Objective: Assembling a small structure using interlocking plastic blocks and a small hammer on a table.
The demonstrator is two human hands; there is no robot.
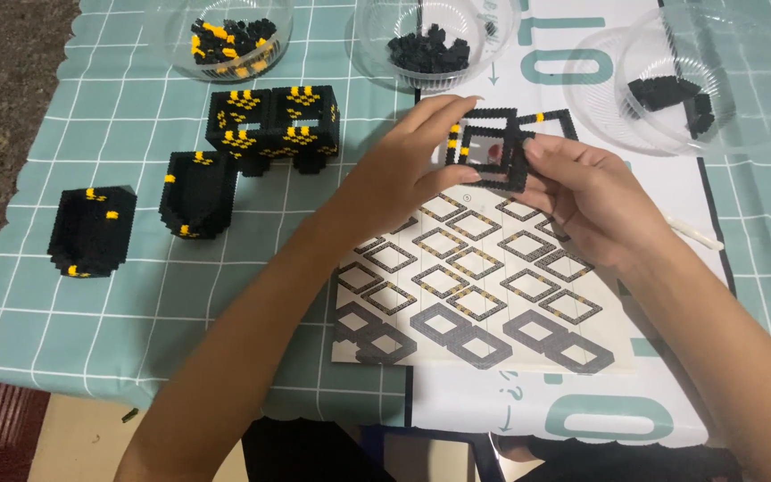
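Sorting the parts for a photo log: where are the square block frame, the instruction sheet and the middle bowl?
square block frame (493,150), head view, lower-left edge.
instruction sheet (457,295), head view, centre.
middle bowl (377,45), head view, left wall.

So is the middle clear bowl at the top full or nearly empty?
Nearly empty: the middle clear bowl holds only a small heap of black bricks, with bare bottom around it.

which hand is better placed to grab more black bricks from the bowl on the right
Right hand, likely: it sits nearer the clear plastic bowl of black bricks; the left hand is farther, gripping the black-and-yellow square brick frame.
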